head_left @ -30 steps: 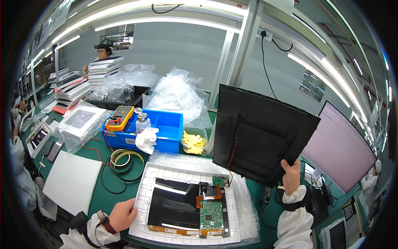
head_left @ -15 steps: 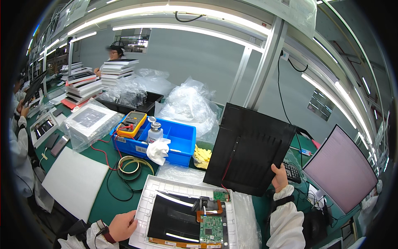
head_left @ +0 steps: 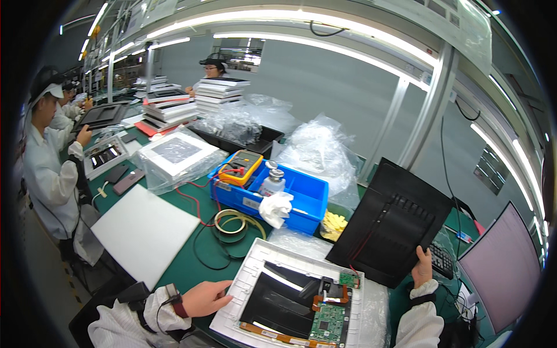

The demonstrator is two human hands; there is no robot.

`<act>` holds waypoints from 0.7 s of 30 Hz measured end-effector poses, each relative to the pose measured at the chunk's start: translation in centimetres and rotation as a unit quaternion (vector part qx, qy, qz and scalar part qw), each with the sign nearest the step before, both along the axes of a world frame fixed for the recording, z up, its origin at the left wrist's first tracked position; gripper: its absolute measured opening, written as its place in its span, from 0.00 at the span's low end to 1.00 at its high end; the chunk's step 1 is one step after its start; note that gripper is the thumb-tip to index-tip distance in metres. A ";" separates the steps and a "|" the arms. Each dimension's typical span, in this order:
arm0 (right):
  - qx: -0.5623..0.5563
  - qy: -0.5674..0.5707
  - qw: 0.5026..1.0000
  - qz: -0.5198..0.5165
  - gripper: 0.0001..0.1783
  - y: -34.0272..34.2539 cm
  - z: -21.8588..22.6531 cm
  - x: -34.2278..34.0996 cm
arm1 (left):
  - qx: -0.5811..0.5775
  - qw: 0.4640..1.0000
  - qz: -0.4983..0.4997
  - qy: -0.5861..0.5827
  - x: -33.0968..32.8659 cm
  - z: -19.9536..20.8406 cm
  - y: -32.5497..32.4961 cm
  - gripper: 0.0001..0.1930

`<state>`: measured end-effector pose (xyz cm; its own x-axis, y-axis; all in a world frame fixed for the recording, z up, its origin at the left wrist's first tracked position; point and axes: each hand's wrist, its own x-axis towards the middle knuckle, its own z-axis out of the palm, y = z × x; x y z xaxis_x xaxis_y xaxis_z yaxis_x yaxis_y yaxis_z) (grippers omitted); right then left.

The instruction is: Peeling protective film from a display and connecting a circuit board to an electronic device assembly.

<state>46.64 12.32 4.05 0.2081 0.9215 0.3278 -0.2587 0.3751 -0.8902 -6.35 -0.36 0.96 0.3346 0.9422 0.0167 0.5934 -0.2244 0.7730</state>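
Observation:
My right hand (head_left: 422,268) grips the lower right edge of a black back panel (head_left: 394,217), holding it tilted up. A thin red wire runs from the panel down to a small green board inside an opened white display frame (head_left: 232,325). That frame lies on the bench in front of me, showing a black sheet, a green circuit board (head_left: 328,322) and orange flat cables. My left hand (head_left: 203,298) is at the frame's left edge, fingers stretched toward it and thumb apart; whether it presses on the rim is hard to tell.
A blue bin (head_left: 301,217) holds a yellow multimeter (head_left: 241,167) and a bottle. Tape rolls (head_left: 231,223), a white foam sheet (head_left: 145,232) and a bagged frame (head_left: 177,153) lie leftward. A monitor (head_left: 502,267) stands at right. Co-workers sit beyond the left side.
The view has swung left, so the bench things appear farther right and a co-worker shows at left. My left hand's fingers are more stretched. The black panel stays raised in my right hand.

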 end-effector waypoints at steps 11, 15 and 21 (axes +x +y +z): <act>0.076 -0.114 0.962 -0.238 0.23 -7.9 5.9 1.1 | 0.184 0.971 0.143 0.054 -7.1 2.5 7.7 0.12; 0.135 -0.170 0.940 -0.263 0.20 -12.0 8.7 -1.4 | 0.248 0.954 0.151 0.080 -5.3 2.9 11.7 0.12; 0.143 -0.271 0.920 -0.243 0.17 -15.6 10.3 -7.1 | 0.314 0.915 0.161 0.194 -1.8 0.0 17.0 0.12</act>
<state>39.59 -3.26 14.32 0.3071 0.6237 0.7188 0.4544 0.5676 -0.6866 -8.12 16.60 0.97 0.1371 0.8378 0.5285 0.9090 -0.3184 0.2689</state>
